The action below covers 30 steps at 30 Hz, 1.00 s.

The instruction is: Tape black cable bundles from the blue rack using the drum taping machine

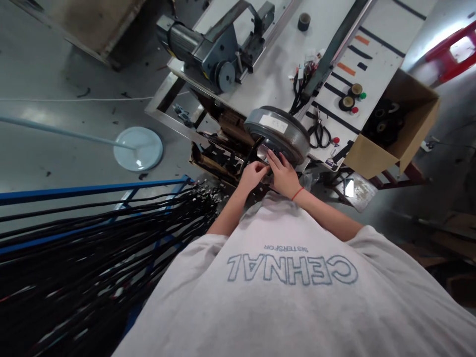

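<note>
A round, drum-shaped taping machine head (pixel 277 130) with a white label sits at the near edge of the workbench, just beyond my hands. A black cable (pixel 250 152) curves from its underside down to my left hand (pixel 254 174). The fingers of that hand are closed in a pinch around the cable, partly hidden from above. Close beside it, my right hand (pixel 285 177) lies with fingers stretched forward against the dark lower front of the machine. A red string circles the right wrist. What lies beneath the right palm is hidden.
Black scissors (pixel 320 135) and tape rolls (pixel 346 103) lie on the white workbench (pixel 260 89). A motor unit (pixel 208 54) stands at its far left. An open cardboard box (pixel 412 134) is at right. Many black cables (pixel 111 258) hang on a blue rack (pixel 92 190) at left.
</note>
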Tool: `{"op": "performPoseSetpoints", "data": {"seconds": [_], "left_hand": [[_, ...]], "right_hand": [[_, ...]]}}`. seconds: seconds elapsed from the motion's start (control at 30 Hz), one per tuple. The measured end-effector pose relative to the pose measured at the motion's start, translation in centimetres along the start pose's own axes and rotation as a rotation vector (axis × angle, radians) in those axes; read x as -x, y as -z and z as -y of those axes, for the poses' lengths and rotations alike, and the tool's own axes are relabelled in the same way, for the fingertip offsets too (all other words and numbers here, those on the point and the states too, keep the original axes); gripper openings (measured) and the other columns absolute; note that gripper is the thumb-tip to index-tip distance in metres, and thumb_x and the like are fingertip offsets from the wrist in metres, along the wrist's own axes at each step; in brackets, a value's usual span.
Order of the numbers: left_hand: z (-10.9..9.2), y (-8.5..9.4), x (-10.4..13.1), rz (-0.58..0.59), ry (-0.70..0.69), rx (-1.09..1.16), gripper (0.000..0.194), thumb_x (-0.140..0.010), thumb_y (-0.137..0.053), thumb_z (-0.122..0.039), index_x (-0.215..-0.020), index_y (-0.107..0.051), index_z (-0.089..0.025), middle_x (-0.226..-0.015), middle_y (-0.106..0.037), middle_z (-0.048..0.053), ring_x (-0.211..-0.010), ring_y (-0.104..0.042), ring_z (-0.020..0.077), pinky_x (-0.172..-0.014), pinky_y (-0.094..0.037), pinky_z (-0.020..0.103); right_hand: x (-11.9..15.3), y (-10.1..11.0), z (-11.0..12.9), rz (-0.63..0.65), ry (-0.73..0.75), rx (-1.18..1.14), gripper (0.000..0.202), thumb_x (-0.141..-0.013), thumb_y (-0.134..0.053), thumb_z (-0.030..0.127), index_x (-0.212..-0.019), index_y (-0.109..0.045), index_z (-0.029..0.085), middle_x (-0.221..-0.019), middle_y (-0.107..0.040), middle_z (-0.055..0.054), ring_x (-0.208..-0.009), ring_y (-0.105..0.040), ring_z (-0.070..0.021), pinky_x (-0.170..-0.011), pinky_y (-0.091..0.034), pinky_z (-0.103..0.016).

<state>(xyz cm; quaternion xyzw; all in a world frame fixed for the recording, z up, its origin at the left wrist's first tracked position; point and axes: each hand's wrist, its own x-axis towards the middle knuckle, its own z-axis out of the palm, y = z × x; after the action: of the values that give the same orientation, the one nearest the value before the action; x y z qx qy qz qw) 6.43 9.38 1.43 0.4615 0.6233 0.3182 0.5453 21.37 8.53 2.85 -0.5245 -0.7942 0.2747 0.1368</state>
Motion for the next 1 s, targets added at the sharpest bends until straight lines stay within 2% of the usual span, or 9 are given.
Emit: {"op": "performPoseSetpoints", "data": {"seconds": [0.13, 0.3, 0.43, 0.53, 0.63, 0.73, 0.83, 0.93, 1.0], "left_hand": [[-2.1, 1.3, 0.3, -0.035, -0.355, -0.519, 0.009, -0.090, -0.059, -0.025, -0.085, -0.063, -0.019, -0.092, -0.067, 0.010, -0.093, -0.063, 0.0235, -0.086, -0.046, 0.033], [-4.3, 0.5, -2.4, 0.128, -0.376, -0.791, 0.033, -0.090, -0.061, -0.042, -0.068, -0.058, -0.018, -0.073, -0.061, 0.011, -0.090, -0.066, 0.0311, -0.082, -0.044, 0.036], [-5.2, 1.9, -5.3, 0.364, -0.474, -0.848, 0.039, -0.089, -0.057, -0.038, -0.054, -0.050, -0.020, -0.061, -0.056, 0.008, -0.077, -0.064, 0.0265, -0.074, -0.042, 0.033], [-5.4, 4.0, -6.3, 0.554, -0.573, -0.903, 0.036, -0.092, -0.050, -0.034, -0.058, -0.050, -0.021, -0.062, -0.057, 0.006, -0.071, -0.060, 0.0216, -0.071, -0.042, 0.030], [-5.5, 5.9, -5.8, 0.600, -0.612, -0.970, 0.033, -0.096, -0.040, -0.032, -0.068, -0.054, -0.021, -0.068, -0.060, 0.006, -0.069, -0.059, 0.0205, -0.070, -0.042, 0.030], [-5.7, 7.2, -4.7, 0.588, -0.639, -1.044, 0.033, -0.098, -0.036, -0.033, -0.075, -0.056, -0.020, -0.075, -0.063, 0.009, -0.073, -0.061, 0.0216, -0.071, -0.044, 0.031], [-5.7, 7.9, -4.4, 0.533, -0.655, -1.023, 0.032, -0.097, -0.041, -0.037, -0.077, -0.059, -0.019, -0.080, -0.066, 0.009, -0.079, -0.064, 0.0216, -0.075, -0.046, 0.030], [-4.8, 7.6, -5.2, 0.162, -0.537, -0.767, 0.038, -0.101, -0.037, -0.039, -0.082, -0.062, -0.018, -0.084, -0.069, 0.009, -0.085, -0.064, 0.0210, -0.083, -0.047, 0.031], [-3.6, 6.9, -5.6, -0.033, -0.353, -0.540, 0.043, -0.103, -0.035, -0.043, -0.082, -0.062, -0.017, -0.081, -0.068, 0.009, -0.085, -0.063, 0.0210, -0.085, -0.047, 0.032]], "right_hand": [[1.2, 1.0, -0.8, 0.024, 0.040, -0.041, 0.070, -0.079, -0.048, 0.007, -0.149, -0.049, 0.011, -0.161, -0.038, -0.012, -0.149, -0.030, -0.0336, -0.122, -0.030, -0.055], [3.5, 4.3, -0.8, -0.069, 0.074, -0.256, 0.044, -0.085, -0.046, 0.011, -0.123, -0.066, 0.017, -0.137, -0.063, -0.012, -0.132, -0.054, -0.0284, -0.115, -0.041, -0.051], [4.3, 5.2, 0.1, -0.086, 0.072, -0.489, 0.028, -0.086, -0.048, 0.016, -0.105, -0.068, 0.020, -0.118, -0.071, -0.012, -0.113, -0.065, -0.0242, -0.103, -0.050, -0.044], [3.2, 4.0, 0.8, -0.021, -0.111, -0.756, 0.021, -0.086, -0.051, 0.022, -0.104, -0.062, 0.019, -0.100, -0.073, -0.009, -0.096, -0.069, -0.0204, -0.092, -0.054, -0.039], [0.9, 2.3, 1.4, 0.048, -0.472, -1.084, 0.018, -0.089, -0.057, 0.031, -0.102, -0.053, 0.020, -0.081, -0.072, -0.003, -0.077, -0.069, -0.0165, -0.075, -0.056, -0.032], [-1.5, 1.1, 2.0, 0.035, -0.654, -1.286, 0.032, -0.082, -0.072, 0.041, -0.094, -0.048, 0.022, -0.072, -0.069, 0.001, -0.068, -0.067, -0.0150, -0.066, -0.055, -0.028], [-2.6, 0.8, 2.3, 0.022, -0.567, -1.370, 0.040, -0.073, -0.080, 0.048, -0.082, -0.050, 0.023, -0.069, -0.066, 0.003, -0.064, -0.064, -0.0133, -0.066, -0.055, -0.028], [-1.9, 1.1, 1.8, -0.008, -0.469, -1.331, 0.041, -0.073, -0.078, 0.055, -0.072, -0.053, 0.022, -0.065, -0.063, 0.003, -0.058, -0.058, -0.0120, -0.061, -0.051, -0.028], [-0.9, 1.4, 1.2, -0.063, -0.439, -1.245, 0.043, -0.074, -0.074, 0.058, -0.065, -0.051, 0.023, -0.060, -0.059, 0.003, -0.053, -0.052, -0.0117, -0.056, -0.046, -0.028]]}}
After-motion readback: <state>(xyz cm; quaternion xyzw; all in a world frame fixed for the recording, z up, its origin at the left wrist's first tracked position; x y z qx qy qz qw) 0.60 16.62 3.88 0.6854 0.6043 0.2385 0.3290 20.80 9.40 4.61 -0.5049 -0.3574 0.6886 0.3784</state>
